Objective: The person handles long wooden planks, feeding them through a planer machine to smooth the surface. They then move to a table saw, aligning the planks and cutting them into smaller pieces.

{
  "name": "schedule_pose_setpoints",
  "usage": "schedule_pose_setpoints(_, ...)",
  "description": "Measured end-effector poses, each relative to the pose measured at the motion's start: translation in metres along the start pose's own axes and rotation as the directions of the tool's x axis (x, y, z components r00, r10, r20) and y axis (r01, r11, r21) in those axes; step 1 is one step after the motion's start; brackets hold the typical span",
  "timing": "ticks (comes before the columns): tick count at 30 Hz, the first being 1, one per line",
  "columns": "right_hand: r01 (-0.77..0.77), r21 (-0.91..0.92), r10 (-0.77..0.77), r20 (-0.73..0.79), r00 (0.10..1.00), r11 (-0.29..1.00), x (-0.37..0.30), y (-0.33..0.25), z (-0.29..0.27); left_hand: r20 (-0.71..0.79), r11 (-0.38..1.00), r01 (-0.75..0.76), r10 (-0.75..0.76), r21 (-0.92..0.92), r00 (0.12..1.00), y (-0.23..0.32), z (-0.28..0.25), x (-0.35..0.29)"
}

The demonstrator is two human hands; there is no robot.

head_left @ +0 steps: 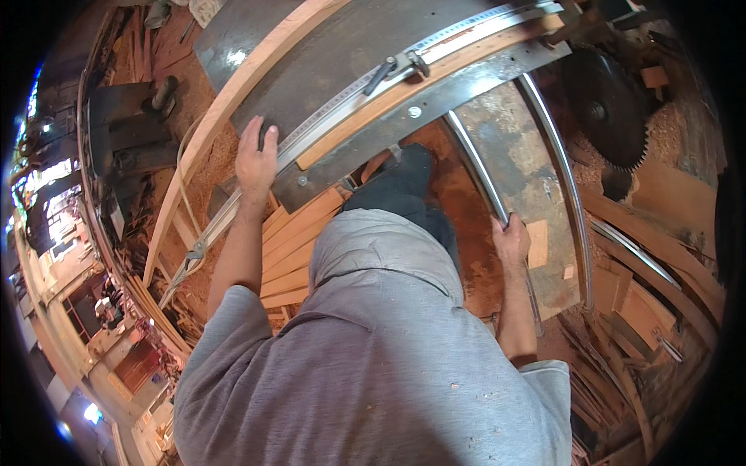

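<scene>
Resting over the near end of the fence [326,124], the left hand [258,159] spreads its thumb from its fingers, which look loose rather than clamped. Along the left edge of the grey bed [519,147] runs the rail [479,161], and the right hand's [511,242] fingers seem curled around it. Both metal lengths look stiff, heavy and slick, so a full wrap well away from the blade [610,109] should hold best.
</scene>
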State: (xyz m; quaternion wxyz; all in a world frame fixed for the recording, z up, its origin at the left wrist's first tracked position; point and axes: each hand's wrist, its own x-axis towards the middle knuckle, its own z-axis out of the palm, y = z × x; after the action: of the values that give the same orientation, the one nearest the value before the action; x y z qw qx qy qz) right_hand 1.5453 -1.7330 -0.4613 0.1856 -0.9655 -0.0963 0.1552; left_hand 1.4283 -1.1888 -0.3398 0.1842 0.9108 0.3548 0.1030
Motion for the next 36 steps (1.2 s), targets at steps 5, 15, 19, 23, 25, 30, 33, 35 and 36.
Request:
schedule_pose_setpoints(5,-0.041,-0.015,0.040,-0.029,0.999,0.999,-0.001,-0.013,-0.003,0.009,0.997,0.054,-0.055,0.051,0.998,0.004,0.000,0.009)
schedule_pose_setpoints(15,-0.189,0.015,0.187,0.071,0.980,0.982,-0.003,-0.027,-0.021,-0.011,0.995,0.014,-0.013,0.102,1.000,0.004,0.001,0.008)
schedule_pose_setpoints(19,-0.248,0.039,0.242,0.116,0.963,0.968,-0.003,-0.032,-0.028,-0.017,0.996,0.005,-0.004,0.087,1.000,0.006,0.000,0.008)
schedule_pose_setpoints(23,-0.256,0.040,0.251,0.103,0.963,0.966,0.000,-0.026,-0.019,-0.030,0.998,0.007,-0.005,0.067,1.000,0.012,0.000,0.013)
schedule_pose_setpoints(25,-0.272,0.055,0.264,0.122,0.957,0.961,-0.003,-0.027,-0.024,-0.023,0.998,0.021,-0.019,0.064,1.000,0.017,0.001,0.009)
schedule_pose_setpoints(30,-0.297,0.078,0.288,0.109,0.951,0.952,-0.004,-0.027,-0.023,-0.038,0.997,-0.018,0.020,0.069,0.999,0.008,0.001,0.010)
schedule_pose_setpoints(33,-0.307,0.102,0.294,0.119,0.948,0.946,0.002,-0.033,-0.029,-0.034,0.998,-0.011,0.013,0.062,0.999,0.016,-0.001,0.011)
schedule_pose_setpoints(35,-0.328,0.096,0.312,0.152,0.938,0.940,-0.004,-0.036,-0.031,-0.033,0.998,-0.011,0.013,0.062,0.999,0.016,-0.002,0.011)
schedule_pose_setpoints(36,-0.331,0.094,0.314,0.157,0.936,0.939,0.001,-0.034,-0.029,-0.043,0.998,-0.019,0.021,0.060,0.999,0.015,-0.001,0.012)
